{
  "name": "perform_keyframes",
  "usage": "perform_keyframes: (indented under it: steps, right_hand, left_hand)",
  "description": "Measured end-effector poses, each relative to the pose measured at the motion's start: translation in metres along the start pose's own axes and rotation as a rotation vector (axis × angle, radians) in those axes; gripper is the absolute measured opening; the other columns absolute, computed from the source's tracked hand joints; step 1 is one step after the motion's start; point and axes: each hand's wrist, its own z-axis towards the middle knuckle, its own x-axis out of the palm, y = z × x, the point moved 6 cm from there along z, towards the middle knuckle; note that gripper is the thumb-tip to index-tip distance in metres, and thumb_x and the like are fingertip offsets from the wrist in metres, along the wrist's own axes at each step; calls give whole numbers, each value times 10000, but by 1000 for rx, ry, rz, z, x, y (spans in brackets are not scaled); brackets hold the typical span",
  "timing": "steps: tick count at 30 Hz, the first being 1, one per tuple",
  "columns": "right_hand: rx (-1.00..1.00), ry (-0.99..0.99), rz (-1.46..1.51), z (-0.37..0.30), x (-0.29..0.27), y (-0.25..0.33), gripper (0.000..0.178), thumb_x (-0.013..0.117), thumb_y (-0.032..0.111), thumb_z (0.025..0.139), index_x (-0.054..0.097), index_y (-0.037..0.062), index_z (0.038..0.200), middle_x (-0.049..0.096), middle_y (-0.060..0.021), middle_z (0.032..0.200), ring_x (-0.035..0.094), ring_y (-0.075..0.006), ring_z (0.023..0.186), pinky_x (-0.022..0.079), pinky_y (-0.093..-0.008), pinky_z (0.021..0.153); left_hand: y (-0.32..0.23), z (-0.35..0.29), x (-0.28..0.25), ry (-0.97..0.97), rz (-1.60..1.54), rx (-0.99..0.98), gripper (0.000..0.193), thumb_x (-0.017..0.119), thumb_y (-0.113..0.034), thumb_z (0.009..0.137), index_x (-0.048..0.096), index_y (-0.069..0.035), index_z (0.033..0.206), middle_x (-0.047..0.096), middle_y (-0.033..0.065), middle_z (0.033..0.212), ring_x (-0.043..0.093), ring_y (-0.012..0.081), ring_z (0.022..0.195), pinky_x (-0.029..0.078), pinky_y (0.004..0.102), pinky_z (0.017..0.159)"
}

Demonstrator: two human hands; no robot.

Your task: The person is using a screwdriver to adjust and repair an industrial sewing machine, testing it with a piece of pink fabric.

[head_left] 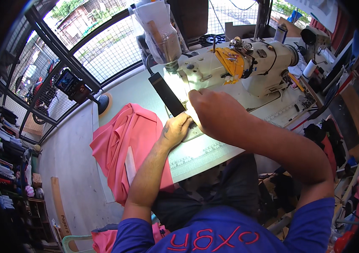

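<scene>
At the needle end of a cream-coloured metal sewing machine [209, 69], I look on from afar through the head camera as 2 bare hands meet in bright white light. The left hand [176, 129] is low beside a metal plate [194, 134], narrow, thumb and fingers drawn together; anything between them is too small for me to make out. The right hand [213, 110] is curled into a loose fist just above and to the right, its fingertips hidden, so I cannot tell what it grips. A black oblong case [167, 93] slants down, its lower end near the left hand. Bunched salmon-pink cloth [116, 139] bearing a pale strip [130, 165] lies to the left on the pale green tabletop [141, 90], partly under the left forearm and reaching past the near edge. I judge the step in hand to be fine adjustment at the needle, perhaps threading, rather than sewing, since the cloth's main folds lie aside. As I read it, the next move calls for a steady left pinch, small, exact right-finger work, and a motionless needle until both hands are clear.
</scene>
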Motion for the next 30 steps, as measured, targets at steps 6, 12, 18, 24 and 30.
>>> perform_keyframes:
  steps: [6,12,18,24,30]
  right_hand:
    - [49,7,-72,-1,-1,-3,293,663,-2,691,492,-27,928,607,-189,801,631,-346,755,504,-422,658]
    - [-28,-51,-93,-3,0,-4,281,663,22,702,492,-18,920,614,-168,759,635,-337,695,504,-420,621]
    - [-6,-10,-144,2,0,-4,255,640,20,721,492,-24,924,623,-170,740,643,-333,685,504,-418,614]
    - [-7,-15,-166,1,-1,-4,262,660,37,715,499,-28,911,625,-162,715,646,-327,668,503,-420,608]
    - [-12,10,-174,3,-1,-5,237,669,52,707,520,-20,877,636,-164,706,660,-324,669,514,-404,602]
  left_hand:
    - [-1,2,1,15,11,-8,80,601,-60,878,627,-10,935,645,168,796,653,319,704,501,357,608]
    - [-9,4,-1,40,42,34,57,596,-31,867,611,-3,914,644,170,840,648,323,736,509,368,640]
    - [-6,2,3,3,53,64,48,600,-13,849,615,-6,894,642,165,836,643,329,752,514,365,656]
    - [-7,2,2,25,92,65,43,603,-4,837,617,2,877,643,166,838,645,326,760,513,363,667]
    - [-11,4,1,44,63,14,44,602,-8,838,613,5,879,642,165,842,647,327,772,513,363,674]
